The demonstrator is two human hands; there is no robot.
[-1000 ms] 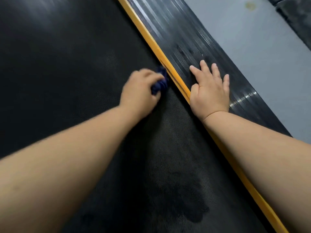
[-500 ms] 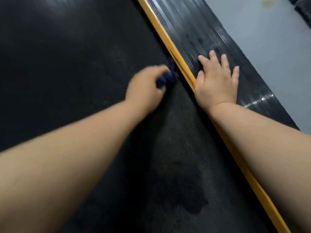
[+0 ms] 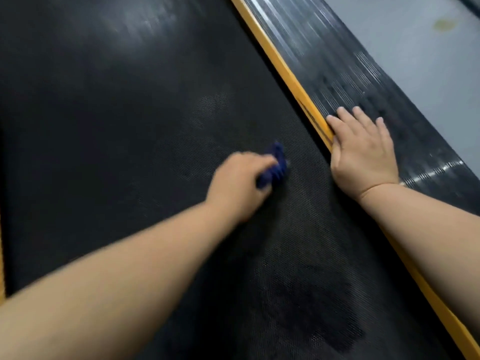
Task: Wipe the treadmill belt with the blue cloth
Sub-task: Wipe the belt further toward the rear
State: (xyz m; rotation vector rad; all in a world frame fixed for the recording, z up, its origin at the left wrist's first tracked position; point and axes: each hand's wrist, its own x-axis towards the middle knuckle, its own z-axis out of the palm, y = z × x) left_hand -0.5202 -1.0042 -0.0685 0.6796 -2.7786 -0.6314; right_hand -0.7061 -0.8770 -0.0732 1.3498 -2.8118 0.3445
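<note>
The black textured treadmill belt (image 3: 130, 126) fills most of the head view. My left hand (image 3: 239, 185) grips a bunched dark blue cloth (image 3: 274, 168) and presses it onto the belt, a short way left of the yellow edge strip (image 3: 285, 71). Only part of the cloth shows beyond my fingers. My right hand (image 3: 363, 152) lies flat with straight fingers on the ribbed black side rail (image 3: 337, 68), its thumb side against the yellow strip. A darker damp-looking patch (image 3: 319, 313) marks the belt near the bottom.
Grey floor (image 3: 415, 61) runs along the right beyond the side rail, with a small yellowish stain (image 3: 444, 24) on it. A sliver of yellow strip (image 3: 2, 255) shows at the far left edge.
My left hand has dragged the cloth away from the yellow strip, leftward and nearer to me across the belt. My right hand stays flat on the side rail.
</note>
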